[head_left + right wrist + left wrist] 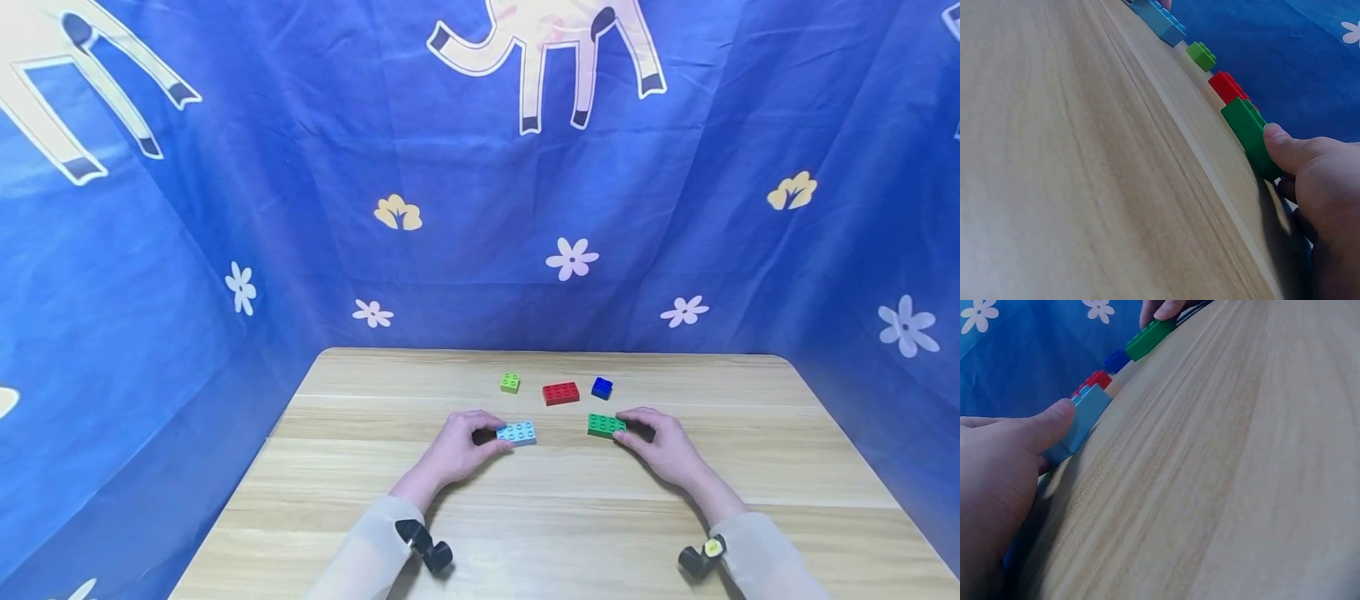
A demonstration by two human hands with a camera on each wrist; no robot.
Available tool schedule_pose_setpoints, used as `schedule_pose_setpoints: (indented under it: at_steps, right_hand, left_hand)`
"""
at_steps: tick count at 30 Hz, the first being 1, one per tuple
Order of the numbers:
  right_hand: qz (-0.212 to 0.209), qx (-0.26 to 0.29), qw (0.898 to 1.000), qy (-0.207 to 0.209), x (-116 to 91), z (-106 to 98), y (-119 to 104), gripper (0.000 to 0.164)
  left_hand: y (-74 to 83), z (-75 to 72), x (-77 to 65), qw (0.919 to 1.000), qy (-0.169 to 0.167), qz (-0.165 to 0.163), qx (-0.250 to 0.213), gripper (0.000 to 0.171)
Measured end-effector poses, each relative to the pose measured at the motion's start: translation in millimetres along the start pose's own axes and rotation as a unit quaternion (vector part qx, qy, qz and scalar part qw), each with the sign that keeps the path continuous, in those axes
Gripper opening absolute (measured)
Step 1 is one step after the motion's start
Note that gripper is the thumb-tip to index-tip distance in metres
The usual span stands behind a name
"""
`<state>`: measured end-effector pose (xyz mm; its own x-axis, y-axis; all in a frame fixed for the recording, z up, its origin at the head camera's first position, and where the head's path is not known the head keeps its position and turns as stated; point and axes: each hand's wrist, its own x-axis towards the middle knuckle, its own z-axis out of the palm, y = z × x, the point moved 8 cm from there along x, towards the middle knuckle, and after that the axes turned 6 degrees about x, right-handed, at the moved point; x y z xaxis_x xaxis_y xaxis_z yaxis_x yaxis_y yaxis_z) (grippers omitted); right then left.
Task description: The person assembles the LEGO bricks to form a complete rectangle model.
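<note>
My left hand (467,446) grips a light blue toy brick (519,432) by its left end, thumb on the near side and fingers on the far side. To the right, my right hand (660,443) holds a green brick (602,426) by its right end in the same manner. Both bricks have their studs facing up and lie close over the tabletop, with a gap between them. In the left wrist view the thumb presses the side of the light blue brick (1085,419). The right wrist view shows the thumb against the green brick (1249,134).
Behind the held bricks, a small lime green brick (510,383), a red brick (561,393) and a small dark blue brick (602,388) stand on the wooden table (525,533). A blue patterned curtain (480,208) hangs along the table's back and sides.
</note>
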<state>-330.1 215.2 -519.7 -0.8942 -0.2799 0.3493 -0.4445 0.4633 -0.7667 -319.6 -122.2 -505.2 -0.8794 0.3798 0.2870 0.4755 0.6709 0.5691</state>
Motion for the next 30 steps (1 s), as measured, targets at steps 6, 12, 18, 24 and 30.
schedule_pose_setpoints:
  at_steps: [6, 12, 18, 24, 30]
  right_hand:
    - [0.015, 0.003, 1.000, -0.001, 0.4, 0.3, 2.9, 0.035]
    - [0.021, -0.006, 1.000, -0.001, 1.6, -0.5, 3.8, 0.034]
    - [0.016, -0.008, 1.000, 0.003, 1.4, -1.4, 2.9, 0.032]
    - [0.019, 0.000, 1.000, -0.006, 0.2, 0.2, 1.3, 0.033]
    - [0.008, -0.001, 1.000, -0.003, -1.4, 1.0, -1.0, 0.032]
  left_hand:
    - [-3.1, 2.0, -0.3, 0.9999, -0.004, -0.011, 0.001, 0.037]
    - [-2.7, 1.6, 0.5, 0.9999, -0.005, -0.016, 0.002, 0.036]
    - [-2.9, 2.3, 1.1, 0.9997, -0.009, -0.019, 0.009, 0.037]
    - [-2.8, 3.5, 1.8, 0.9996, -0.013, -0.023, 0.006, 0.036]
    - [-3.2, 5.1, 3.2, 0.9995, -0.017, -0.026, 0.005, 0.037]
